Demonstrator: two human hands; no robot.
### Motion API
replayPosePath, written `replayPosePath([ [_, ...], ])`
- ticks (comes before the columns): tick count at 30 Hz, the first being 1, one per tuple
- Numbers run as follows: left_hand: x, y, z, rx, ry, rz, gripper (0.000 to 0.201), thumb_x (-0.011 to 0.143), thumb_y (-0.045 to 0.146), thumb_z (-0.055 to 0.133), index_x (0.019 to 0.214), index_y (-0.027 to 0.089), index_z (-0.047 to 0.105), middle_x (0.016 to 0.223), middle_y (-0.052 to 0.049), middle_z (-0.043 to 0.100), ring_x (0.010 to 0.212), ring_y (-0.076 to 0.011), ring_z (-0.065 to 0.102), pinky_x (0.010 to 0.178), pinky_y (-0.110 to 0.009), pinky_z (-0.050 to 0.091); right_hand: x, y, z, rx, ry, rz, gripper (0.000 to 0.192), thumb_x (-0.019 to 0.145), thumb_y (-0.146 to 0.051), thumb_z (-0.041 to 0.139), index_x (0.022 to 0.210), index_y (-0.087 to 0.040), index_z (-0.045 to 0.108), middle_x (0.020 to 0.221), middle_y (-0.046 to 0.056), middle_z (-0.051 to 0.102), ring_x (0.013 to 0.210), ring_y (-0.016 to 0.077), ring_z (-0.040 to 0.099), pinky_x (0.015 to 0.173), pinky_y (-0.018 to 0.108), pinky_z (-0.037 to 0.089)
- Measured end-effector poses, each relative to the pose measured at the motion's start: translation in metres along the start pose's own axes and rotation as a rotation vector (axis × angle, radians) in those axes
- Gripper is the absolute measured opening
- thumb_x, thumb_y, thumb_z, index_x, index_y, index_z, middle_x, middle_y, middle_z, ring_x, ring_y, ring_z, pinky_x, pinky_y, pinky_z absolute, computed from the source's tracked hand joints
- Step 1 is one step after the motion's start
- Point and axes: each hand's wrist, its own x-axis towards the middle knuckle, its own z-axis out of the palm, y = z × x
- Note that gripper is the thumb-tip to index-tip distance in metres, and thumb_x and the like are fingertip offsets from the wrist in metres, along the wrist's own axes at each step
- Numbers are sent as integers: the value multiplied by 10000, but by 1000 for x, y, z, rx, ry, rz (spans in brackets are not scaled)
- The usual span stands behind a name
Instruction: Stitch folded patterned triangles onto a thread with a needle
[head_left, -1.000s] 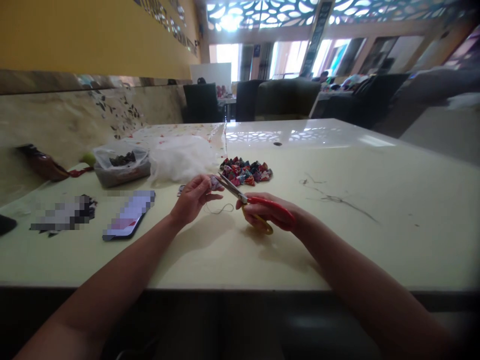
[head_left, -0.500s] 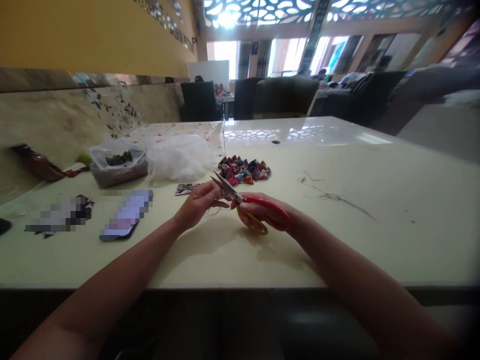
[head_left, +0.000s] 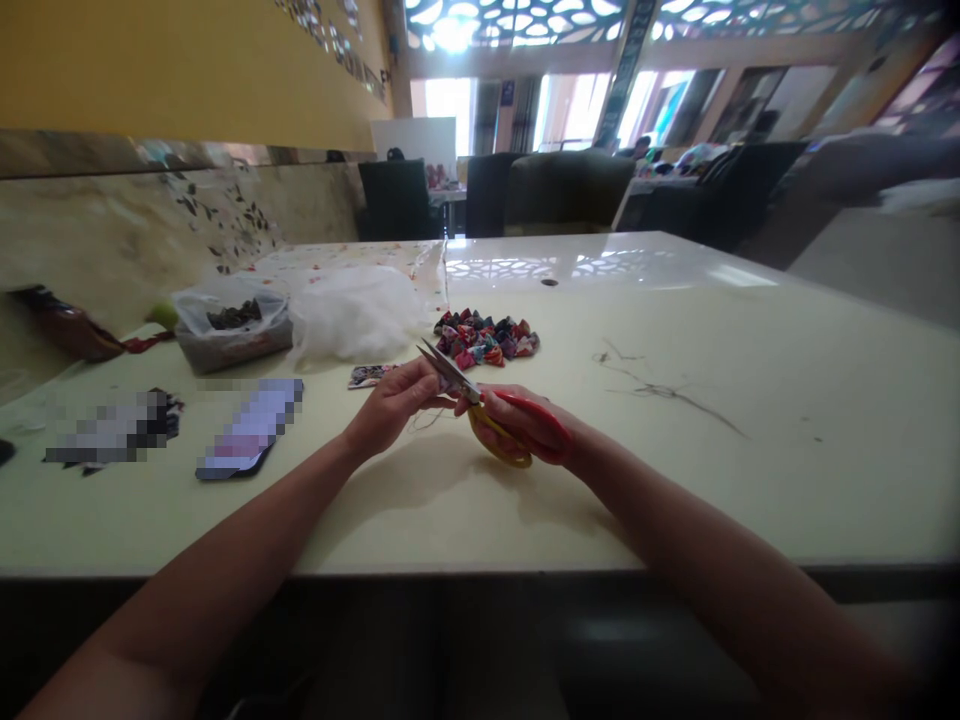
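My right hand (head_left: pixel 506 420) is wrapped round the handles of a pair of scissors (head_left: pixel 459 381), one handle red and the other yellow. The blades point up and to the left, slightly apart at the tips. Against them, my left hand (head_left: pixel 397 400) pinches a small piece of fabric (head_left: pixel 443 384), mostly hidden by fingers and blades. Fine thread (head_left: pixel 431 418) hangs below the fingertips. Just beyond the hands lies a cluster of folded patterned fabric pieces (head_left: pixel 487 338). A flat patterned strip (head_left: pixel 367 376) rests behind my left hand.
At the left are a phone (head_left: pixel 251 425), a blurred-out dark-edged item (head_left: pixel 112 430), a plastic bag with dark contents (head_left: pixel 232 340) and white stuffing (head_left: pixel 360 315). Loose threads (head_left: pixel 675 393) lie on the pale table (head_left: pixel 750 500) at the right. Chairs (head_left: pixel 570 195) stand behind it.
The view has shifted very slightly. Both hands stay together at nearly the same spot, and the scissor handles look a little closer together.
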Motion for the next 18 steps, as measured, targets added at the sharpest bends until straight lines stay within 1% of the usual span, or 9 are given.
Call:
replayPosePath([
  [3, 0, 1, 0, -1, 2, 8, 356, 872, 495, 828, 816, 175, 681, 924, -64, 746, 860, -200, 728, 908, -395, 637, 0, -1, 4, 11, 19, 2, 500, 973, -697, 589, 909, -201, 584, 627, -61, 510, 417, 71, 418, 348, 204, 343],
  [7, 0, 2, 0, -27, 7, 20, 335, 884, 469, 824, 814, 171, 688, 920, -51, 725, 854, -187, 735, 923, -378, 636, 1, 0, 4, 0, 14, -33, 523, 990, -709, 550, 1017, -189, 602, 695, -39, 549, 487, 83, 482, 401, 207, 381],
  [10, 2, 0, -1, -49, 62, 11, 351, 852, 477, 850, 811, 163, 698, 1013, -67, 726, 903, -187, 739, 908, -351, 642, 1, 0, -3, -18, -48, -90, 515, 1006, -694, 532, 1110, -195, 607, 743, -30, 564, 525, 86, 497, 456, 220, 407],
  [11, 3, -1, -2, -58, 88, -5, 362, 836, 482, 862, 809, 160, 697, 1031, -73, 728, 917, -189, 740, 894, -342, 645, 1, -2, -7, -35, -38, -115, 527, 1004, -702, 521, 1138, -200, 605, 735, -35, 556, 512, 86, 482, 464, 229, 406],
  [13, 5, -6, -6, -71, 140, -66, 375, 808, 484, 880, 831, 155, 700, 1020, -85, 737, 924, -197, 747, 843, -323, 652, 0, -7, -16, -122, 81, -120, 573, 984, -739, 510, 1180, -208, 604, 717, -41, 541, 489, 92, 452, 473, 249, 398],
  [14, 6, -8, -9, -70, 164, -107, 376, 799, 476, 885, 854, 151, 704, 1001, -90, 742, 918, -202, 752, 807, -312, 653, -1, -10, -22, -210, 202, -85, 606, 959, -764, 522, 1183, -208, 610, 721, -32, 547, 497, 102, 455, 478, 259, 392],
  [15, 7, -11, -12, -65, 189, -149, 373, 793, 460, 888, 873, 146, 704, 987, -94, 745, 904, -205, 757, 766, -302, 652, -2, -14, -29, -353, 336, -5, 610, 935, -758, 570, 1185, -204, 625, 757, -8, 578, 540, 120, 493, 509, 272, 405],
  [17, 9, -14, -17, -69, 234, -213, 345, 791, 410, 886, 860, 140, 683, 970, -96, 752, 872, -205, 764, 708, -291, 647, -2, -19, -43, -754, 639, 177, 623, 849, -694, 722, 1207, -190, 649, 868, 65, 666, 685, 188, 594, 608, 309, 441],
  [18, 10, -15, -18, -86, 248, -232, 322, 798, 382, 876, 840, 142, 666, 962, -93, 753, 858, -203, 766, 693, -288, 645, -2, -20, -50, -943, 711, 300, 635, 841, -651, 741, 1269, -192, 642, 933, 101, 701, 773, 241, 638, 652, 335, 450],
])
